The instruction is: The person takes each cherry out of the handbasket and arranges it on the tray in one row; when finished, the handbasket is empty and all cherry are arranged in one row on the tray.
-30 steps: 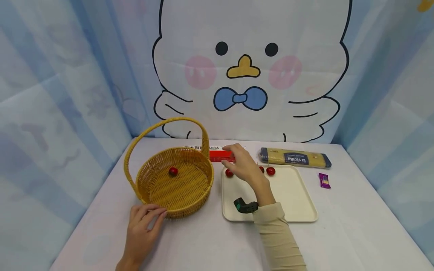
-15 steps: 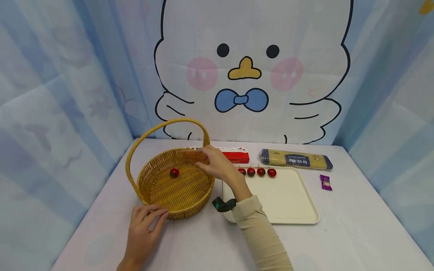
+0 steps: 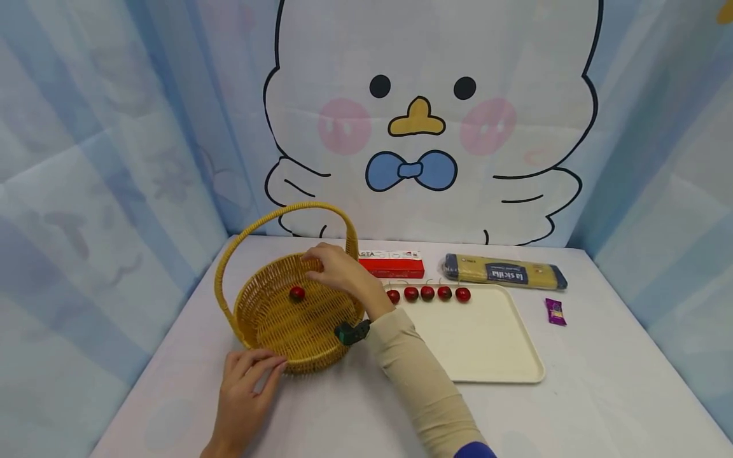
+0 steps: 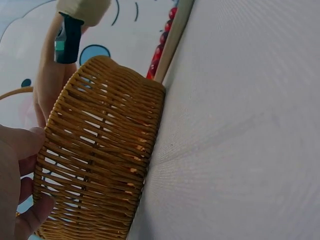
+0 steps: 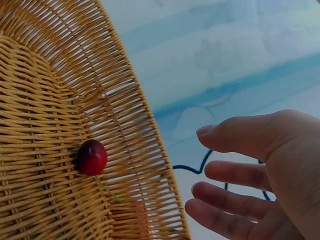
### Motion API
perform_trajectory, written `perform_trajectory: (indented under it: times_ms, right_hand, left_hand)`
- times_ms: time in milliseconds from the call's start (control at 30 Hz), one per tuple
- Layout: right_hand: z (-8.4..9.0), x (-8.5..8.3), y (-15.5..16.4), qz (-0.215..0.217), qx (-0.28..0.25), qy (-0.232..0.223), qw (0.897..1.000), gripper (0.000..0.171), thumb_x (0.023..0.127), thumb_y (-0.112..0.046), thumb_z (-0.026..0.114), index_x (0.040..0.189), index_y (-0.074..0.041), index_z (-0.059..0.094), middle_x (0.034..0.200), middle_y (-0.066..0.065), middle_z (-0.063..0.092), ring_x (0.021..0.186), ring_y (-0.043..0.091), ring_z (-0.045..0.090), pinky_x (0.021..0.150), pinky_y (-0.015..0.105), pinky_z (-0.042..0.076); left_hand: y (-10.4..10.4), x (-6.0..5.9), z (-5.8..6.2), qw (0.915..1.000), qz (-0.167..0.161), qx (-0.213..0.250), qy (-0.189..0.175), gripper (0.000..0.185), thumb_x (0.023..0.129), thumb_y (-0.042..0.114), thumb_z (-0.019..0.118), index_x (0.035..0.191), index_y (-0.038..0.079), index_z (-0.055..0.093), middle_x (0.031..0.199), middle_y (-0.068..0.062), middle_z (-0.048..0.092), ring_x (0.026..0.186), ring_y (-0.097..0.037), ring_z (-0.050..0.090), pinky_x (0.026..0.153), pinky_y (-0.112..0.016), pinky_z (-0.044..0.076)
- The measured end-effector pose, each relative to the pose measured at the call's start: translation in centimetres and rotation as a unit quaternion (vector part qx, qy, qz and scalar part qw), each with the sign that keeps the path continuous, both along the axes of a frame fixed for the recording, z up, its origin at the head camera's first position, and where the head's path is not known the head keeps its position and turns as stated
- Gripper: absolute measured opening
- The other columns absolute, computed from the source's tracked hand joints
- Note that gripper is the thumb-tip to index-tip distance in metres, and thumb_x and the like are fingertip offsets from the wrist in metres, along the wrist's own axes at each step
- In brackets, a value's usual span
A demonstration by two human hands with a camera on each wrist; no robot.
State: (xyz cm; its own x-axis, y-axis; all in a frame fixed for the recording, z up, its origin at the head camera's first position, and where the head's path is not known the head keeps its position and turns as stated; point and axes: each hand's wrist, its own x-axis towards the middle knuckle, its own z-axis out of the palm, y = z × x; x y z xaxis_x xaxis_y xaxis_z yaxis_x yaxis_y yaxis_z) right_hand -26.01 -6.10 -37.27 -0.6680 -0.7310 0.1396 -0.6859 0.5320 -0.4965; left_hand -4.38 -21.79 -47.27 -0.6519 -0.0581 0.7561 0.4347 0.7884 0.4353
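Observation:
A woven yellow basket [image 3: 246,306] with a tall handle stands on the table, left of centre. One red cherry [image 3: 296,293] lies on its floor. My right hand [image 3: 335,270] hovers over the basket's far side, just right of that cherry. In the right wrist view the right hand [image 5: 250,170] has loose, spread fingers with nothing in them, above the basket [image 5: 45,75] and the cherry [image 5: 91,157]. My left hand [image 3: 249,381] rests against the basket's near wall. In the left wrist view its fingers [image 4: 20,170] touch the wicker [image 4: 100,150].
A cream tray [image 3: 475,337] sits right of the basket with a row of several cherries [image 3: 427,293] along its far edge. Behind it lie a red box [image 3: 395,264] and a spaghetti pack [image 3: 506,272]. A purple candy [image 3: 555,312] lies far right.
My right hand has moved left from the tray's far edge to over the basket. The left hand has stayed at the basket's near wall.

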Motion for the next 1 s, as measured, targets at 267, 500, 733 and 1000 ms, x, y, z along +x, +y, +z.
perform_trajectory:
  times_ms: [267,500,733,1000]
  right_hand:
    - [-1.2,-1.0,-2.8,0.005,0.047,-0.027,0.999,0.041,0.099,-0.027,0.065,0.136,-0.011,0.06,0.135,0.006,0.06,0.122,0.02,0.058,0.105,0.034,0.047]
    - [-2.6,-1.7,-4.8,0.019,0.073,-0.053,0.996,0.04,0.099,-0.023,0.065,0.137,-0.012,0.059,0.139,0.004,0.06,0.127,0.018,0.057,0.107,0.032,0.046]
    - [-3.5,-1.9,-5.6,0.043,0.124,-0.07,0.989,0.037,0.1,-0.022,0.064,0.136,-0.015,0.062,0.139,0.003,0.06,0.126,0.017,0.057,0.106,0.033,0.047]
    - [-3.8,-1.7,-6.1,0.057,0.173,-0.096,0.979,0.039,0.096,-0.021,0.068,0.134,-0.015,0.063,0.135,0.002,0.064,0.124,0.016,0.059,0.103,0.033,0.049]
  left_hand:
    - [-0.2,0.1,0.0,0.9998,-0.011,0.001,0.015,0.025,0.071,-0.006,0.083,0.093,0.006,0.079,0.094,-0.003,0.068,0.094,-0.02,0.051,0.089,-0.021,0.036]
    - [-0.2,0.1,0.1,0.9999,-0.007,0.003,0.007,0.024,0.072,-0.004,0.084,0.093,0.007,0.079,0.094,-0.001,0.068,0.094,-0.019,0.051,0.088,-0.021,0.037]
    - [-0.2,0.1,0.1,0.9998,0.006,0.003,-0.019,0.02,0.075,-0.002,0.083,0.092,0.007,0.079,0.094,0.0,0.067,0.095,-0.018,0.05,0.089,-0.021,0.036]
    - [-0.2,0.2,0.1,0.9995,0.012,0.0,-0.03,0.019,0.076,-0.001,0.083,0.092,0.008,0.079,0.094,0.0,0.067,0.095,-0.017,0.049,0.088,-0.022,0.036]
